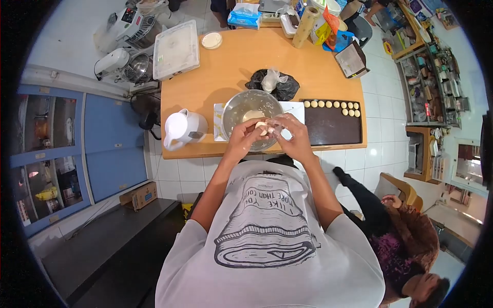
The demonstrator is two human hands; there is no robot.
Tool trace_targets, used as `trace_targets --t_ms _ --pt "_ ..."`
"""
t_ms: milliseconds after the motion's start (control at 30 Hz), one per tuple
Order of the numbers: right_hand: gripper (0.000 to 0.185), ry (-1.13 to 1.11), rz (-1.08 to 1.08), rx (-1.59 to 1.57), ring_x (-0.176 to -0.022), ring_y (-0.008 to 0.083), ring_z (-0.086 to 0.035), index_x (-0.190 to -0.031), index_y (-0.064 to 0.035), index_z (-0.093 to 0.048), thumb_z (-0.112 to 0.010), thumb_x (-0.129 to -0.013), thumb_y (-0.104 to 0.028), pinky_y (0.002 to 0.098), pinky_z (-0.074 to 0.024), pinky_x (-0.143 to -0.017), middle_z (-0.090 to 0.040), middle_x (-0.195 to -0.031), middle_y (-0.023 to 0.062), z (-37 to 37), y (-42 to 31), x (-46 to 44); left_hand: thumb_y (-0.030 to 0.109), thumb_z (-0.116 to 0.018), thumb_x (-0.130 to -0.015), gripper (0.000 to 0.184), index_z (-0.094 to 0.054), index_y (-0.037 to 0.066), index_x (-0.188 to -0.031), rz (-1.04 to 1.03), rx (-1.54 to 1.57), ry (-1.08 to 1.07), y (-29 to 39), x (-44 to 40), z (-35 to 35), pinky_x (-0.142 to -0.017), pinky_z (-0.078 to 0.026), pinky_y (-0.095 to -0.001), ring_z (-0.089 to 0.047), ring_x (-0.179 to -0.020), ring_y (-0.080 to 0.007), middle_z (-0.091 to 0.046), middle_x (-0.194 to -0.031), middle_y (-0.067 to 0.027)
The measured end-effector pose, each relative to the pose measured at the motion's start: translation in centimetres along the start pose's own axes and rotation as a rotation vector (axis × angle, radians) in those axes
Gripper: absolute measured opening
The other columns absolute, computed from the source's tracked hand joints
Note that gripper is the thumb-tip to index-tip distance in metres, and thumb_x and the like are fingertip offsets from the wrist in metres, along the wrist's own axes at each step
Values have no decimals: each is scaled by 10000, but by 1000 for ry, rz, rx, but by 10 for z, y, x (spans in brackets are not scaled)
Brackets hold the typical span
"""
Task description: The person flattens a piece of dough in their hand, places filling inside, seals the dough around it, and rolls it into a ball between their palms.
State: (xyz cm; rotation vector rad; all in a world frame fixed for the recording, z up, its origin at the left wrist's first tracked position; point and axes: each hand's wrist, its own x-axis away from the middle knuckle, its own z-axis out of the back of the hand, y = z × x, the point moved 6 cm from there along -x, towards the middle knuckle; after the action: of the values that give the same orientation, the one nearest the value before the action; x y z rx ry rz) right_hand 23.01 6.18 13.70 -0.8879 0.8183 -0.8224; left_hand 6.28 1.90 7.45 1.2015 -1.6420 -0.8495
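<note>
Near the table's (221,61) front edge, over a big shiny bowl (237,106), the left hand (244,139) and right hand (296,137) both pinch a little lump of dough (261,129).

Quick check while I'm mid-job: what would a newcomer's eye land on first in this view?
Probably the two hands, left hand and right hand, working at a small pale lump over the metal bowl at the table's near edge. Next, the dark tray to the right, with pale balls lined up along its far side. The big printed drawing on the white shirt below also stands out.
</note>
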Motion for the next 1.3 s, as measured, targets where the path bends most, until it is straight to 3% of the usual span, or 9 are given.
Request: trace_targets --t_ms 300,467,767,933,1067,1100,1200,1233,1300 --pt "404 -55 -24 -5 -1000 340 -721 -1208 -48 -736 -780 -815 36 406 -580 -894 -717 -1216 165 -5 8 3 187 -645 -1081 482 -500 -8 -1497 -28 -64 -56 9 8 -7 -1033 -565 -344 -662 -1209 -183 -681 -1330 -144" --pt "410 -78 -130 -129 -918 205 -701 -1206 -16 -722 -770 -811 82 321 -562 -813 -737 -1167 128 -11 16 5 207 -677 -1057 590 -434 27 -1563 -45 -91 -104 16 12 -6 -1078 -555 -379 -640 -1262 -195 -649 -1388 -139" --pt "356 -244 -56 -87 -987 268 -730 -1186 -28 -732 -744 -840 55 377 -575 -847 -744 -1177 150 -21 -14 -9 698 -292 -1090 834 -452 40 -1577 174 627 -176 7 -10 -9 -1136 -513 -467 -596 -1369 -323 -584 -1497 -227" --pt "389 -341 5 5 -1116 328 -719 -1243 -49 -716 -728 -859 19 405 -550 -974 -739 -1226 141 -20 -33 -24 698 -274 -1092 841 -474 33 -1567 214 571 -217 16 -18 -33 -1207 -434 -465 -529 -1444 -309 -525 -1567 -234" --pt "406 61 105 94 -1341 371 -606 -1345 -66 -677 -691 -941 -107 569 -293 -1242 -678 -1385 164 -15 -44 -45 661 -277 -1111 795 -446 47 -1588 76 607 41 21 -26 -23 -1216 -414 -416 -514 -1456 -285 -505 -1597 -180" --pt "466 84 78 116 -1484 401 -463 -1453 -71 -603 -600 -1016 -234 637 -84 -1281 -584 -1514 175 -26 -52 -53 649 -275 -1118 781 -434 53 -1597 53 617 115 21 -26 -20 -1215 -411 -398 -514 -1456 -276 -497 -1609 -160" --pt "543 235 24 286 -1589 402 -288 -1547 -82 -513 -511 -1061 -325 647 -3 -1276 -441 -1645 170 -67 -49 -67 634 -375 -1106 739 -425 88 -1602 -294 575 -46 46 -22 -34 -1198 -430 -436 -498 -1462 -273 -464 -1637 -107" --pt "601 185 -51 224 -1619 461 -138 -1606 -40 -402 -513 -1061 -269 762 40 -1212 -305 -1712 200 -73 -43 -73 597 -275 -1135 745 -322 68 -1659 -69 587 99 59 -15 -22 -1290 -273 -433 -365 -1557 -272 -355 -1710 -105" --pt "600 239 -87 215 -1616 470 -140 -1607 -32 -394 -510 -1067 -267 761 41 -1213 -296 -1711 214 -82 -47 -82 586 -337 -1129 711 -353 108 -1654 -94 814 -8 86 -13 -12 -1263 -321 -451 -403 -1528 -259 -398 -1681 -97"
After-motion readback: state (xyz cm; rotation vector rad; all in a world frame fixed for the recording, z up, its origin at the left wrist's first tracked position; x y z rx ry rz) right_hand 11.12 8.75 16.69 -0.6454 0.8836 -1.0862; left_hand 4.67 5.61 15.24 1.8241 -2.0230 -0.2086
